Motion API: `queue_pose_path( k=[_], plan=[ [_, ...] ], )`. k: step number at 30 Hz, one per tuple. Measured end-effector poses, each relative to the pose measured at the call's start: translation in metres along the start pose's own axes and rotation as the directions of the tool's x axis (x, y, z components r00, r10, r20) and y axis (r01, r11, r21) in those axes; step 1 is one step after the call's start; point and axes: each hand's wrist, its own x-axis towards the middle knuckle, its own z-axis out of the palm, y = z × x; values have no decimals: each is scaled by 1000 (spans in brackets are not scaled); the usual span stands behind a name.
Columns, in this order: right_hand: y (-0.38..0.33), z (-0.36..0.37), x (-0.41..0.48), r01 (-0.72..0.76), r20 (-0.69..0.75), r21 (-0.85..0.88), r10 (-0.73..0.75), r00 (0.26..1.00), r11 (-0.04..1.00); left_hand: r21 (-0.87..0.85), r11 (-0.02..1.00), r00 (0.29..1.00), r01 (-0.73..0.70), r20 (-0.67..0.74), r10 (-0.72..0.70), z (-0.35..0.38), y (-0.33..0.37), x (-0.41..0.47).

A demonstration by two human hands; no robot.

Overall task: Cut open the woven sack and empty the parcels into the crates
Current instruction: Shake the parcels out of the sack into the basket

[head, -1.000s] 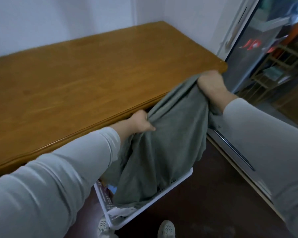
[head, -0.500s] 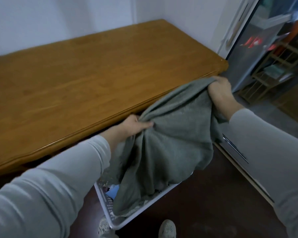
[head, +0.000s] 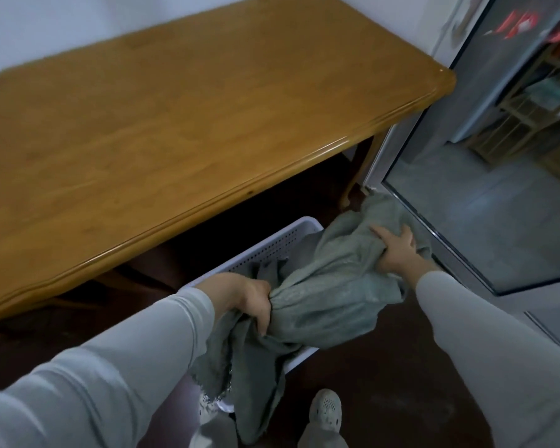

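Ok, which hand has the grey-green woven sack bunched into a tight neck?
The left hand: it wraps the gathered grey-green woven sack over the white perforated plastic crate. The right hand only clutches a loose fold farther out, by the glass door.

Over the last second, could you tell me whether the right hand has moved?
Yes. The right hand, gripping the sack, has dropped from the table's front right corner to well below its edge, beside the white crate.

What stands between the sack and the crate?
Nothing visible does. The left hand and right hand grip the sack, which lies across the crate; its loose end hangs over the near rim. The crate's inside is mostly hidden.
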Motion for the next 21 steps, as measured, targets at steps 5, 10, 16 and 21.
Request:
queue_pose_path(
  k=[5,10,16,21],
  plan=[
    [-13,29,12,346,230,-531,-261,938,774,116,993,997,6,75,-14,-1,-17,9],
    [-35,63,30,496,357,-675,-346,867,546,130,991,993,-16,115,1,-14,-29,13],
    [-58,91,34,506,435,-543,-291,852,670,-25,999,980,43,194,-37,-13,-52,17],
    [-44,43,38,356,125,-570,-349,929,741,-154,987,937,-39,-349,-18,-28,-70,15]
  ],
)
